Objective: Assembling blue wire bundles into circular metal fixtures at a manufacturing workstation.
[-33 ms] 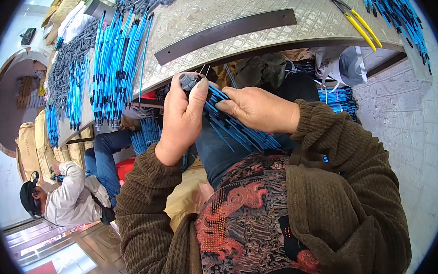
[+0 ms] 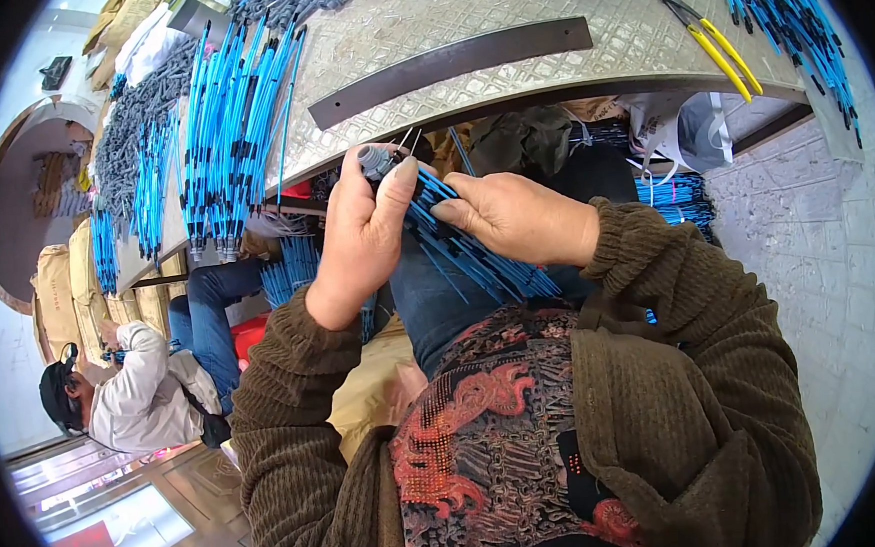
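Observation:
My left hand (image 2: pixel 366 223) is closed at the table's front edge, round small grey ribbed plastic pieces (image 2: pixel 377 160). Thin metal wires (image 2: pixel 410 141) stick up beside its thumb. My right hand (image 2: pixel 514 216) pinches a bundle of slim blue rods with black sections (image 2: pixel 492 262) between thumb and fingers. The bundle slants across my lap from the left hand down to the right, and its upper end is partly hidden by my fingers. Both hands are close together, over my jeans.
On the patterned table (image 2: pixel 635 56) lie a dark curved strip (image 2: pixel 450 70), yellow-handled pliers (image 2: pixel 719 48), blue rod bundles (image 2: pixel 234 136) at left and more rods (image 2: pixel 793 31) at right. Grey pieces (image 2: pixel 134 137) are heaped at left. A person (image 2: pixel 149 386) in a cap sits at left. A white bag (image 2: pixel 699 132) hangs beneath the table.

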Demonstrator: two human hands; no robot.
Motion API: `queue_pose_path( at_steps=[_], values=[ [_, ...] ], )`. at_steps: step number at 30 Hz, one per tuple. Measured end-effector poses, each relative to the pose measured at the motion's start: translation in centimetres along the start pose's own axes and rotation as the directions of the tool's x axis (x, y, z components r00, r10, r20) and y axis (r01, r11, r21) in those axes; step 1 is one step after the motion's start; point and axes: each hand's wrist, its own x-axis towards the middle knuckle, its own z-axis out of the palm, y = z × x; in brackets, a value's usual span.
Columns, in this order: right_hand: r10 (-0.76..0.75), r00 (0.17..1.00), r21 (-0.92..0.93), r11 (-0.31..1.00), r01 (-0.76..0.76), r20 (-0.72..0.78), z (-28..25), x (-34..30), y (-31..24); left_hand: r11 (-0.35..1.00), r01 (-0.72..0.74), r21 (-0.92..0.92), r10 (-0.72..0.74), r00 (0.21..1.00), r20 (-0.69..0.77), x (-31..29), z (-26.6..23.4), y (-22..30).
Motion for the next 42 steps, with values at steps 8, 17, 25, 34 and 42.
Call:
queue_pose_path(
  at_steps=[8, 17, 25, 34, 42],
  values=[
    [-0.095, 0.995, -0.35, 0.933, 0.089, -0.001, -0.3, -0.3, -0.6, 0.998, 0.031, -0.047, -0.03, 0.999, 0.018, 0.0, 0.2, 0.8],
    [-0.405, 0.892, -0.447, 0.848, 0.286, -0.198, 1.7, -1.3, 0.7, 0.987, -0.134, 0.083, 0.14, 0.988, -0.066, 0.3, 0.3, 0.5],
    [-0.403, 0.877, -0.391, 0.875, 0.286, -0.26, 1.9, -1.0, 1.0, 0.986, -0.151, 0.073, 0.163, 0.964, -0.208, 0.5, 1.4, 0.2],
    [-0.377, 0.86, -0.356, 0.9, 0.253, -0.343, 1.9, 0.1, 1.0, 0.99, -0.136, 0.035, 0.139, 0.978, -0.157, 1.2, 0.9, -0.1],
    [-0.294, 0.855, -0.036, 0.95, 0.309, -0.427, 1.9, 0.0, 1.0, 0.995, -0.056, -0.084, 0.041, 0.985, -0.17, 1.0, 0.3, -0.8]
  ],
)
